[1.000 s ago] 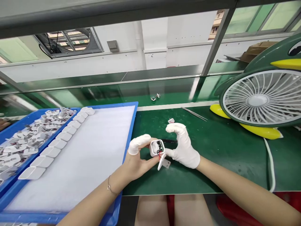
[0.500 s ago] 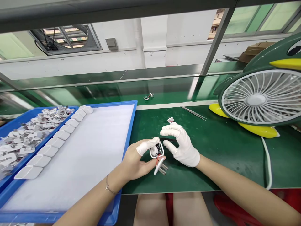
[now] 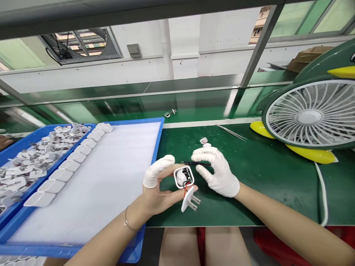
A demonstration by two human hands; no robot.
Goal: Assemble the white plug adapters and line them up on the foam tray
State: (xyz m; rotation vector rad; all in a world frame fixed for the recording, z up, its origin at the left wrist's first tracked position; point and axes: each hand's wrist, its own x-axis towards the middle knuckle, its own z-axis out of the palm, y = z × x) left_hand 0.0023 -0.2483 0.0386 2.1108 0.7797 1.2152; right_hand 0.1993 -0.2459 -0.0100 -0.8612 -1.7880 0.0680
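One rounded-square plastic housing [image 3: 175, 178] gripped in the left hand [image 3: 158, 190], cloth-gloved right hand [image 3: 219, 173] curled, hold unclear.

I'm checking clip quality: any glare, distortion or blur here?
Head view: pale glare streaks the glossy green surface beyond the white strip; head view: the bird-shaped fan looks stretched wide; head view: the two-pronged plug reads fairly sharp.

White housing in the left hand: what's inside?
Inside the white housing: a rounded white piece beside part of a circuit board, with red and black wires at the opening. Its floor and anything beneath those parts are covered.
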